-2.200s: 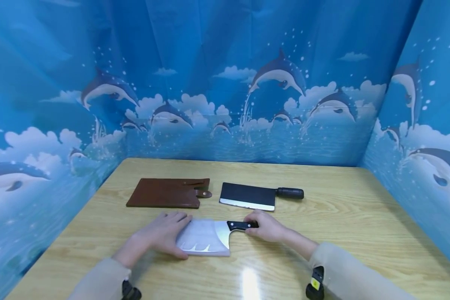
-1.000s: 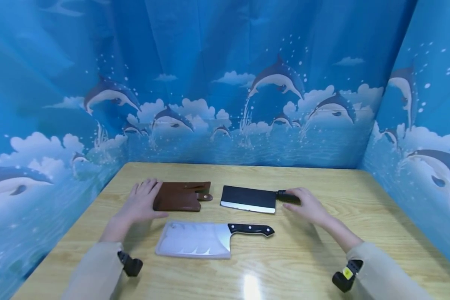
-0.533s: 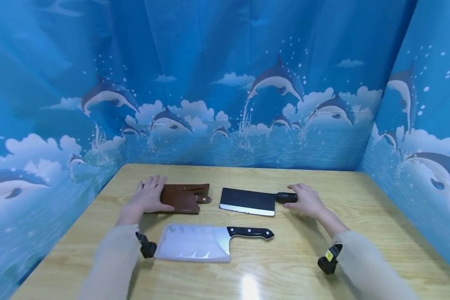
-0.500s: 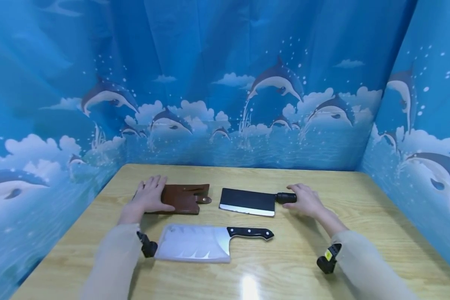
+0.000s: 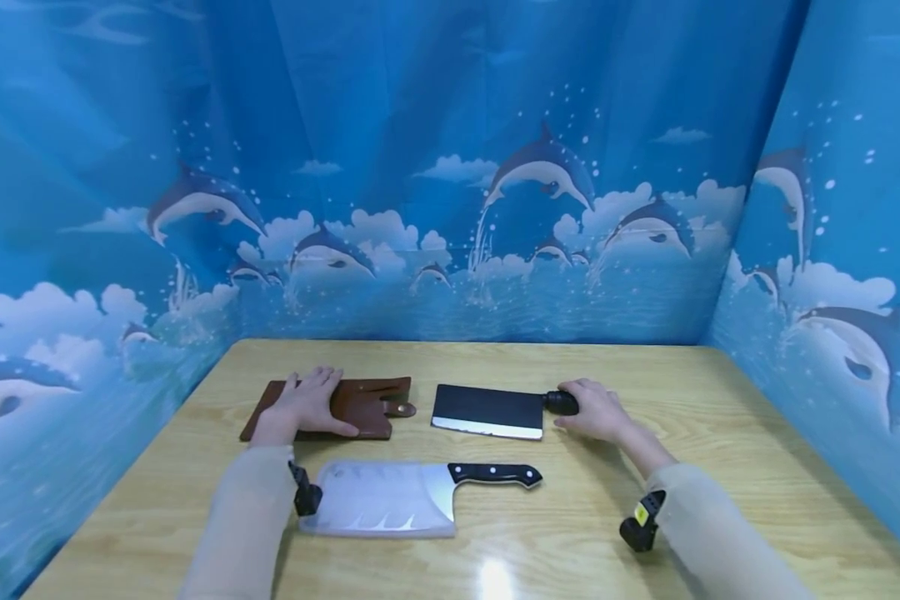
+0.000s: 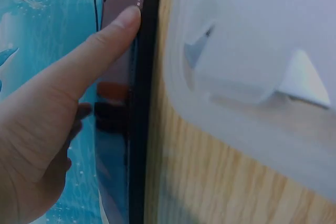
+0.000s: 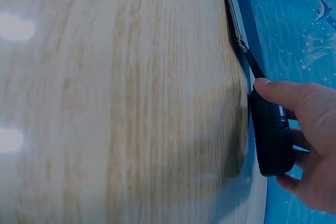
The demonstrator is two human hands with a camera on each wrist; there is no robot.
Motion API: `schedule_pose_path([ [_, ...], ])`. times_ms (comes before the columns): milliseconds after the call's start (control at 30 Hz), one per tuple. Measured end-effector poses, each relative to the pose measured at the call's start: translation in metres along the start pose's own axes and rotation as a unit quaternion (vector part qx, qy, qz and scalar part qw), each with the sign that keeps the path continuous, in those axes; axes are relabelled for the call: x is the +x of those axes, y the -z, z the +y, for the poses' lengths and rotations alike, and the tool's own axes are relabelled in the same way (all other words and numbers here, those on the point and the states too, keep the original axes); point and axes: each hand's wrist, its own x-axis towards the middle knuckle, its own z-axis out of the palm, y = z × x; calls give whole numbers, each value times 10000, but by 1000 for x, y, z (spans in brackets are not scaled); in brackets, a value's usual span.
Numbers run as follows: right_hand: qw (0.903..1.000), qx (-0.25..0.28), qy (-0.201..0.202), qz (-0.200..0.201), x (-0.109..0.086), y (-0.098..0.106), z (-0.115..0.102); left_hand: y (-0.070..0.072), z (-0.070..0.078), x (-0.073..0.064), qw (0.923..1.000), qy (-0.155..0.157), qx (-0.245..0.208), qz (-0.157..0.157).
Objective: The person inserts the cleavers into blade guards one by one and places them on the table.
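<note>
My left hand [image 5: 307, 406] lies across the brown leather sheath [image 5: 365, 412], fingers spread towards its far edge. In the left wrist view the thumb [image 6: 107, 40] touches the sheath near its edge; the other fingers are mostly hidden. A black cleaver [image 5: 487, 408] with a bright cutting edge lies flat to the right of the sheath. Around its round black handle [image 7: 272, 135] my right hand [image 5: 596, 410] has thumb and fingers curled. Nearer to me lies a second cleaver [image 5: 495, 473] with a riveted black handle, its blade mostly inside a translucent white cover [image 5: 378, 496].
The light wooden table [image 5: 570, 550] bears all these things. Blue dolphin-print curtains [image 5: 435, 208] enclose it at the back and sides. A small black camera [image 5: 307, 492] on the left wrist overlaps the left end of the translucent cover.
Both hands have left the covered cleaver for the sheath and black cleaver. Lately my left hand has slid right over the sheath, and my right hand has moved left along the handle.
</note>
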Motion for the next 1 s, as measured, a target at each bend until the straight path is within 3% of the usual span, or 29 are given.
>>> schedule_pose_path([
  [300, 10000, -59, -33, -49, -2, -1, -1, 3, 4, -7, 9988, 155, 63, -457],
  [600, 10000, -10, -8, -45, 1, -3, -1, 13, 7, -27, 9908, 719, -141, -1137],
  [1000, 9994, -37, -201, -284, 4, -1, -3, 16, 0, -38, 9856, 937, -487, -1321],
])
